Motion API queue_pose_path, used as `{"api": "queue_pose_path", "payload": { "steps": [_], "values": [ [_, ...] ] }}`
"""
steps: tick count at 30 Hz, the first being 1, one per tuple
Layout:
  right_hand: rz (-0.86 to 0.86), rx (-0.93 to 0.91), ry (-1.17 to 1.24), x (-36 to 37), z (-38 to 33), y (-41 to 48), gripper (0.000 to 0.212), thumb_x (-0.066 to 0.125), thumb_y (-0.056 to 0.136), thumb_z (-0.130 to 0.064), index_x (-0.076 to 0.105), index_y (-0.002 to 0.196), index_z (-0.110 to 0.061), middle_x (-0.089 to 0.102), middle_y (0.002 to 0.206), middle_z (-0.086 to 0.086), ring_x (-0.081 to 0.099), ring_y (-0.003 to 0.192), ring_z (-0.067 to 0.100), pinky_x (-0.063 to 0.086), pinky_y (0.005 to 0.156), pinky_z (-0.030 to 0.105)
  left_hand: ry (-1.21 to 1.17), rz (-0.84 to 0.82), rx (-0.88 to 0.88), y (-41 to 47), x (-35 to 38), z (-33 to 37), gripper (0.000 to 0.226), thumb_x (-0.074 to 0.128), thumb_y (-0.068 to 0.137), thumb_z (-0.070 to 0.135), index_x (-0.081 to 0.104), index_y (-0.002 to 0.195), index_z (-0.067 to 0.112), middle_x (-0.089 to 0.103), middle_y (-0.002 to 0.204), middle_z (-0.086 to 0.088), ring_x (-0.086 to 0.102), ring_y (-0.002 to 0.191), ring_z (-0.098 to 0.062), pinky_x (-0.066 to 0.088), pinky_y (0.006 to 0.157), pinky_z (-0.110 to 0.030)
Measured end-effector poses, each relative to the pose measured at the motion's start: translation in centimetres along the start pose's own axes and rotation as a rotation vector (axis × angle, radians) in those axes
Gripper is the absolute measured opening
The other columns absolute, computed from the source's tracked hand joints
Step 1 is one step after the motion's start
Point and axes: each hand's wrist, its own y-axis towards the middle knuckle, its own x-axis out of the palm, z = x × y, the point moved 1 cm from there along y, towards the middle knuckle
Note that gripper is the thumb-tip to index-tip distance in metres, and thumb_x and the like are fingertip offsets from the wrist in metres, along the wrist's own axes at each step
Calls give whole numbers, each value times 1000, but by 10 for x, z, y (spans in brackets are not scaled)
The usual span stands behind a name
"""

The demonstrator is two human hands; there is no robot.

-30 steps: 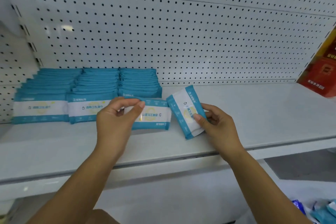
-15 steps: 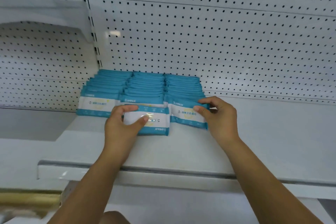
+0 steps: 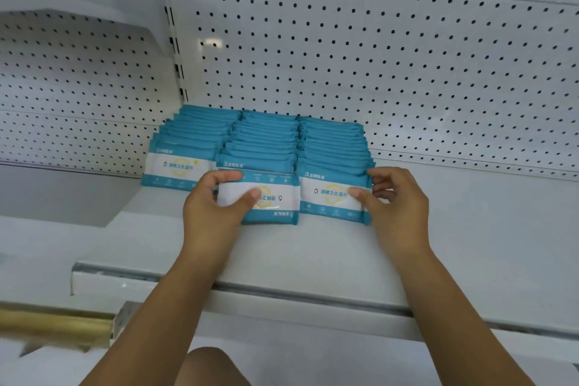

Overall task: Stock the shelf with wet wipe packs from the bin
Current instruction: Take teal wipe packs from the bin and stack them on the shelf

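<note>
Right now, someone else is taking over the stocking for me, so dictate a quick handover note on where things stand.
Left hand grips the middle-row front pack, thumb across its face.
Right hand pinches the right-row front pack at its right edge.
Three rows of packs lie on the shelf, back to the pegboard.
Done: both held packs sit at their row fronts.
Left: let go of both; the middle one's print looks upside down, maybe flip it. The bin is out of view.

The left hand hides one end of the middle pack; a blurred yellowish bar is cut off left.
</note>
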Motion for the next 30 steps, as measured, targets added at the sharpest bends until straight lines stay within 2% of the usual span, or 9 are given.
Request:
{"api": "queue_pose_path", "payload": {
  "steps": [4, 7, 11, 15, 19, 21, 25, 28, 30],
  "values": [
    [14, -56, -70, 2, -5, -1, 31, 87, 75, -10, 63, 95, -14, 61, 95, 0, 60, 78, 12, 46, 72, 10, -14, -19, 6, -2, 0, 3, 32, 85, 77, 12, 67, 102, 21, 69, 107, 9, 67, 97, -3, 56, 70, -15],
    [41, -95, -173, 0, -7, -5, 37, 86, 77, -17, 62, 105, -19, 55, 103, -8, 53, 85, 2, 42, 76, 7, -66, -19, -19, -2, -3, 4, 33, 85, 76, 9, 67, 102, 20, 69, 109, 6, 68, 99, -7, 58, 77, -20],
    [56, -246, -292, 1, -15, -9, 44, 87, 75, -23, 62, 110, -17, 51, 114, -8, 51, 107, 14, 46, 96, 31, -109, -63, -35, -2, -21, 4, 33, 85, 76, 7, 67, 102, 19, 71, 113, 0, 69, 105, -15, 58, 82, -25],
    [-116, -548, -465, 26, -33, -16, 40, 80, 79, -32, 67, 109, -8, 59, 119, 6, 51, 112, 23, 39, 97, 35, -98, -53, -12, 10, -55, 7, 32, 84, 76, 5, 67, 99, 19, 71, 117, -4, 68, 110, -20, 59, 88, -34],
    [-286, -569, -430, 73, -52, -19, 52, 81, 77, -42, 66, 117, -13, 57, 129, 5, 49, 120, 21, 36, 103, 34, -123, 21, 6, 32, -89, 17, 41, 80, 79, -2, 59, 111, 14, 69, 115, -5, 72, 100, -15, 61, 79, -29],
    [-346, -549, -434, 95, -62, -18, 60, 83, 74, -45, 64, 123, -15, 54, 136, 3, 46, 127, 20, 33, 106, 36, -45, 42, 39, 46, -105, 19, 53, 81, 79, 2, 53, 120, 19, 69, 115, -1, 71, 102, -15, 62, 81, -32],
    [-416, -502, -511, 128, -70, -15, 72, 80, 77, -50, 57, 136, -15, 46, 148, 3, 40, 137, 24, 26, 113, 41, 326, -28, 132, 72, -128, 15, 72, 83, 80, 14, 43, 135, 39, 64, 110, 5, 64, 95, -6, 57, 77, -21],
    [-395, -499, -550, 141, -62, -18, 74, 77, 78, -52, 55, 139, -15, 47, 149, 3, 39, 138, 25, 20, 116, 40, 442, -52, 120, 90, -136, 8, 78, 80, 84, 18, 35, 140, 47, 60, 117, 0, 62, 104, -19, 56, 92, -38],
    [-350, -485, -508, 144, -56, -20, 72, 79, 78, -49, 57, 137, -15, 51, 146, 3, 41, 137, 23, 20, 117, 40, 469, -60, 122, 102, -133, 7, 78, 77, 87, 16, 31, 141, 49, 55, 125, -2, 57, 111, -21, 52, 98, -38]
  ]
}}
